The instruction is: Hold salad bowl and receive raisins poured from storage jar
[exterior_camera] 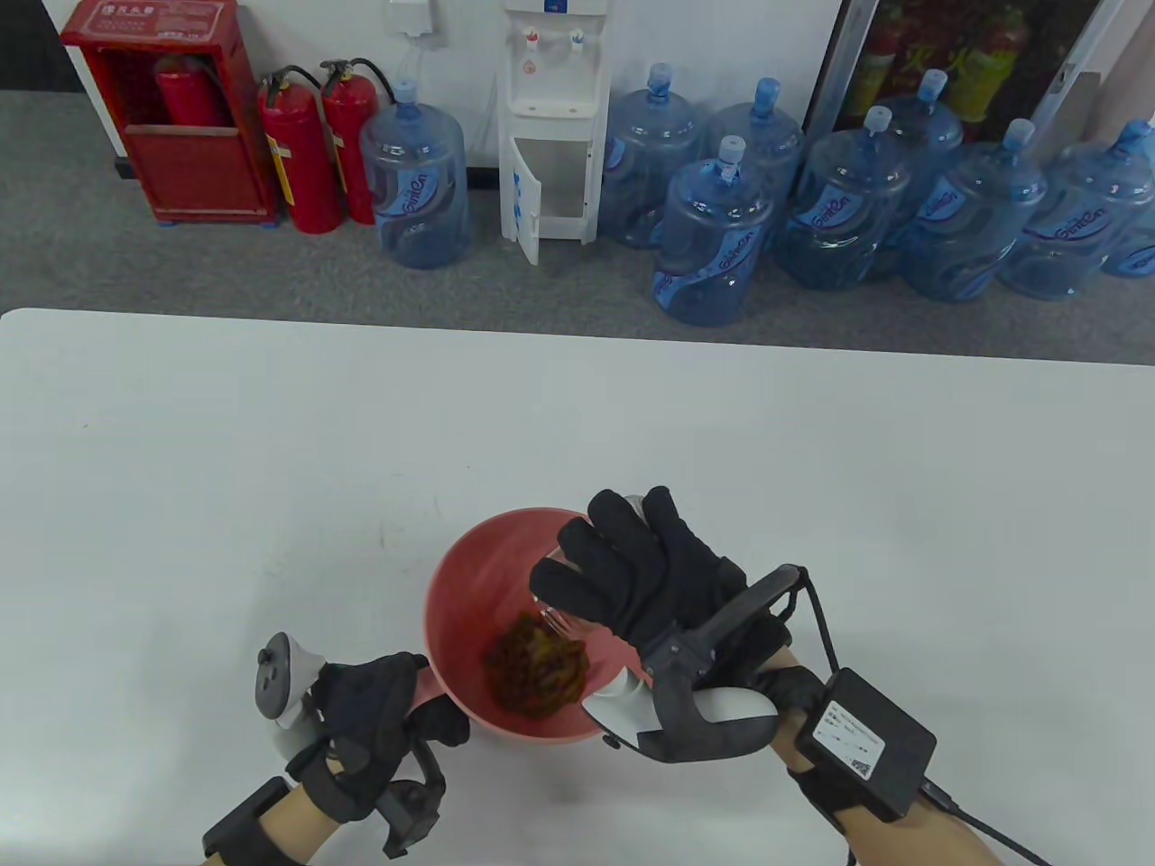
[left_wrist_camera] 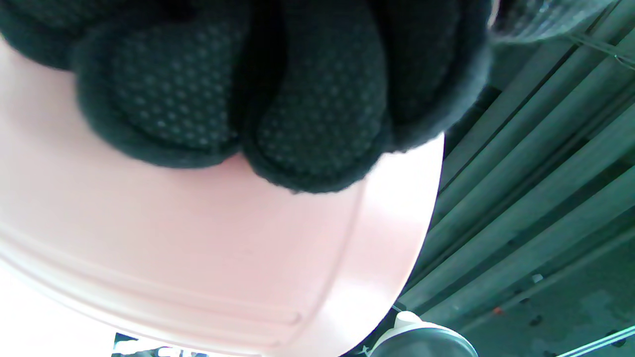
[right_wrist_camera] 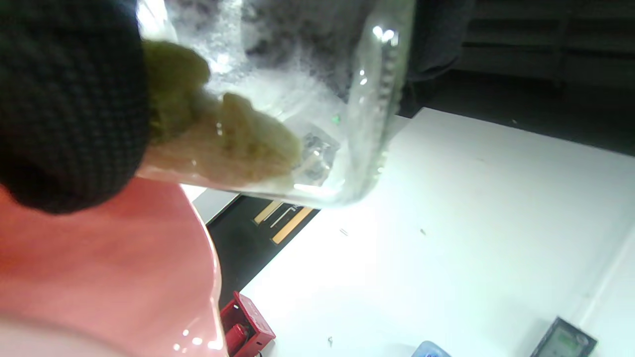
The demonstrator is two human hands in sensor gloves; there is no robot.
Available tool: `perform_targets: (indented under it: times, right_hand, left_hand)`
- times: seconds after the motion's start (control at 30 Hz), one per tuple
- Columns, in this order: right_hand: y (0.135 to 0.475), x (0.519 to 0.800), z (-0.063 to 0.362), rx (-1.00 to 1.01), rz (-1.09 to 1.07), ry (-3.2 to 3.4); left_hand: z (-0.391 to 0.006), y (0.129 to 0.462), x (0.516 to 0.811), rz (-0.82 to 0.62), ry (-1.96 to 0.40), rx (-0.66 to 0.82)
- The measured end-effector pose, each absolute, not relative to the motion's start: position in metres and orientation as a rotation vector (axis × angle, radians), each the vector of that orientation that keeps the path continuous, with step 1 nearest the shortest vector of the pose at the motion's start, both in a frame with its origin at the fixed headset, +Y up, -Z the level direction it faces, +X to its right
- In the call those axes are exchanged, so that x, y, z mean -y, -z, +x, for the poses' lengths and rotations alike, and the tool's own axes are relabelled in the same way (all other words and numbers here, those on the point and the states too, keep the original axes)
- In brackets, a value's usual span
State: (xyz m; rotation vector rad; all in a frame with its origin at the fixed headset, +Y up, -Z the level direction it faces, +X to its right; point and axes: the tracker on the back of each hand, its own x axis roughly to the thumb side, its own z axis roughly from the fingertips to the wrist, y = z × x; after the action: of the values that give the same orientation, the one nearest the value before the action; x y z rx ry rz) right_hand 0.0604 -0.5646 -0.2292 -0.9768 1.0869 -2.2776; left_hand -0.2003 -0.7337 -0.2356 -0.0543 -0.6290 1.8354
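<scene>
From my seat I look over a white table (exterior_camera: pixel 271 433) onto a grey carpeted floor (exterior_camera: pixel 226 271). Against the white back wall (exterior_camera: pixel 686 36) stands a white water dispenser (exterior_camera: pixel 550 117), its lower door ajar. To its left I see a red extinguisher cabinet (exterior_camera: pixel 171 117), two red fire extinguishers (exterior_camera: pixel 316 144) and one blue water jug (exterior_camera: pixel 415 180). To its right a cluster of blue water jugs (exterior_camera: pixel 857 198) sits on the floor, before a glass-fronted panel with red and yellow shapes (exterior_camera: pixel 947 63). Light is even and bright.

"Ginten"-like blue logo on water jugs (exterior_camera: pixel 413 180); Chinese chars on red cabinet (exterior_camera: pixel 144 18), unreadable.
</scene>
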Motion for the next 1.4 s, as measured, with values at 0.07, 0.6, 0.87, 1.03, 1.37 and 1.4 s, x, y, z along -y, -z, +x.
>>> perform_targets:
  times: [0.07, 0.6, 0.87, 1.03, 1.37, 1.4]
  right_hand:
    - [0.231, 0.562, 0.067, -1.094, -0.964, 2.374]
    - [0.259, 0.608, 0.175, -0.994, -0.593, 3.596]
    - [0.288, 0.686, 0.228, -0.608, -0.214, 3.893]
    - [0.303, 0.707, 0.245, -0.401, -0.05, 3.905]
    - [0.312, 0.725, 0.257, -0.265, 0.108, 3.78]
    - [0.312, 0.726, 0.259, -0.248, 0.124, 3.783]
  left_hand:
    - [-0.201, 0.236, 0.734, -0.051, -1.837, 0.624]
    - [-0.214, 0.238, 0.73, 0.034, -1.854, 0.571]
    - [-0.224, 0.241, 0.728, 0.076, -1.88, 0.538]
    - [-0.225, 0.242, 0.728, 0.08, -1.866, 0.528]
    - [-0.226, 0.242, 0.728, 0.089, -1.845, 0.53]
    - [-0.226, 0.243, 0.728, 0.089, -1.846, 0.53]
